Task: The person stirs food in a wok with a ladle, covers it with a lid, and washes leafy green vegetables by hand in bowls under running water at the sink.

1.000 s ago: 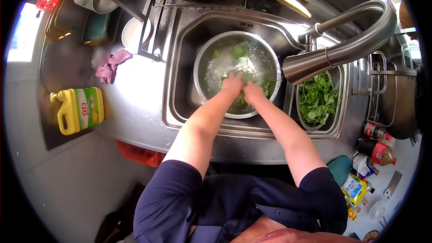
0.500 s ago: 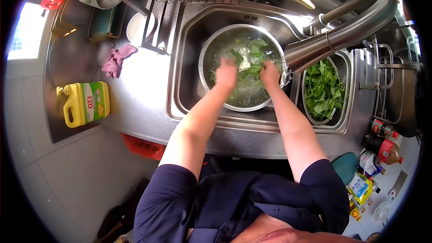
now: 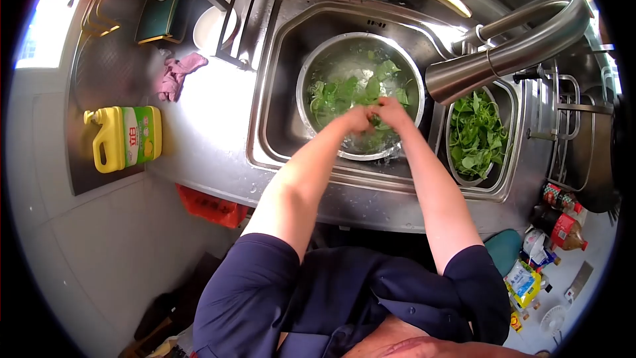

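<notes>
A round steel bowl [image 3: 302,103] of water stands in the large sink basin [image 3: 278,93]. Green leaves [image 3: 344,91] float in it, mostly beyond and left of the hands. My left hand [image 3: 360,120] is at the near part of the bowl, its fingers curled and blurred among leaves. Close beside it on the right, my right hand [image 3: 391,111] has bent fingers at the water. What either hand holds, if anything, is too blurred to make out. More leafy greens [image 3: 477,134] fill a strainer in the small right basin.
The steel faucet [image 3: 464,82] reaches over the divider, right of the bowl. On the left are a yellow detergent jug [image 3: 126,138], a pink cloth [image 3: 177,76] and a white bowl [image 3: 213,28]. Bottles [image 3: 560,227] stand at the lower right.
My hands were apart in the bowl half a second ago and are now close together near its front. The leaves have shifted and spread leftward in the water.
</notes>
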The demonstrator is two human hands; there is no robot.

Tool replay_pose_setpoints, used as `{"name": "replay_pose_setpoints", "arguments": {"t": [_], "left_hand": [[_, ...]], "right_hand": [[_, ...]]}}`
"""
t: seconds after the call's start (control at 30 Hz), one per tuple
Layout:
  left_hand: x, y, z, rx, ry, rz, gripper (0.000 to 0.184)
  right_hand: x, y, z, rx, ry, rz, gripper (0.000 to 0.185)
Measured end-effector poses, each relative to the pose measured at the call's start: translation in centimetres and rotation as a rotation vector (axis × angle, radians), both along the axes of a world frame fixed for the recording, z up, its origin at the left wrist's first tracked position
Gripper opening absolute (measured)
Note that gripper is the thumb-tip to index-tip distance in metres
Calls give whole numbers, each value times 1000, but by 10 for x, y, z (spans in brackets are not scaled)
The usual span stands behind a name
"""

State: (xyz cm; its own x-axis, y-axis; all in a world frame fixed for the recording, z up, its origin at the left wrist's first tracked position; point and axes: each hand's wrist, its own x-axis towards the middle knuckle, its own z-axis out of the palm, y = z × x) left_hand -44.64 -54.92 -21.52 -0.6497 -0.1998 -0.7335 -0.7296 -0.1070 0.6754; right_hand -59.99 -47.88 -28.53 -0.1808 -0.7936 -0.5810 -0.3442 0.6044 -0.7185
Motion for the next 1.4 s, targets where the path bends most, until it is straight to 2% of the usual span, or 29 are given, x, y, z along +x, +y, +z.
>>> {"name": "replay_pose_setpoints", "arguments": {"t": [0.03, 0.13, 0.23, 0.27, 0.33, 0.37, 0.43, 0.47, 0.53, 0.57, 0.6, 0.67, 0.73, 0.77, 0.8, 0.83, 0.87, 0.9, 0.93, 0.97, 1.0, 1.03, 1.07, 1.1, 1.13, 1.23, 1.3, 1.33, 1.4], "left_hand": [[1, -5, -25, 70, 180, 60, 22], [11, -8, 67, 204, 508, 224, 12], [13, 8, 75, 319, 556, 451, 13], [12, 16, 72, 189, 435, 470, 13], [1, 22, 65, -87, 197, 506, 13], [-7, 27, 91, -19, 312, 558, 12], [-31, 46, 107, -74, 549, 469, 12], [-44, 56, 131, -277, 651, 355, 14], [-77, 88, 149, -185, 762, 426, 19], [-89, 98, 158, -219, 788, 352, 22], [-103, 110, 144, -332, 964, 245, 28], [-99, 108, 148, -414, 863, 77, 32], [-90, 72, 134, -719, 675, 141, 30], [-75, 43, 134, -786, 439, 210, 26], [-56, 11, 132, -846, 200, 270, 23], [-36, -12, 85, -1251, 192, 224, 27], [-26, -34, 63, -1196, 5, 148, 36], [-12, -45, 39, -1224, 23, 148, 52], [-3, -48, 35, -1255, -52, -6, 64], [1, -52, 26, -1130, -80, -110, 67], [5, -51, 14, -998, -111, -219, 69], [6, -47, 0, -926, -141, -262, 70], [8, -42, -12, -855, -175, -300, 71], [16, -32, -19, -919, -123, -319, 57], [17, -28, -33, -845, -149, -350, 51], [27, -25, -52, -640, -223, -446, 36], [31, -30, -29, -531, -261, -497, 29], [32, -30, -19, -634, -262, -419, 29], [36, -18, -6, -828, -263, -252, 30]], "right_hand": [[2, 2, 61, -148, -230, -162, 26], [-7, 15, 162, -191, -392, -414, 24], [-14, 34, 160, -262, -438, -481, 27], [-14, 38, 145, -292, -197, -403, 29], [-33, 60, 147, -251, -13, -363, 30], [-41, 72, 165, -320, -40, -417, 28], [-52, 115, 217, -403, -83, -568, 27], [-61, 132, 235, -445, -90, -651, 26], [-85, 166, 234, -647, 44, -845, 25], [-102, 177, 233, -617, 260, -756, 25], [-118, 189, 228, -581, 473, -662, 26], [-139, 205, 204, -338, 613, -481, 33], [-138, 224, 210, -140, 1038, -179, 37], [-137, 224, 217, -287, 1127, -216, 32], [-131, 219, 231, -309, 1103, -280, 28], [-120, 208, 248, -334, 1079, -349, 24], [-103, 195, 259, -357, 1054, -419, 20], [-77, 168, 260, -455, 880, -550, 11], [-51, 140, 259, -452, 816, -467, 10], [-27, 113, 246, -481, 715, -344, 12], [-10, 90, 218, -399, 397, -302, 19], [5, 64, 198, -503, 474, -119, 30], [16, 38, 174, -434, 503, -68, 40], [18, 24, 142, -354, 543, -34, 42], [23, 17, 113, -271, 578, 1, 44], [49, 9, 73, -39, 405, 395, 34], [53, 12, 33, 21, 314, 390, 29], [52, 14, 22, 52, 270, 392, 26], [44, 11, 25, -24, 445, 54, 19]]}}
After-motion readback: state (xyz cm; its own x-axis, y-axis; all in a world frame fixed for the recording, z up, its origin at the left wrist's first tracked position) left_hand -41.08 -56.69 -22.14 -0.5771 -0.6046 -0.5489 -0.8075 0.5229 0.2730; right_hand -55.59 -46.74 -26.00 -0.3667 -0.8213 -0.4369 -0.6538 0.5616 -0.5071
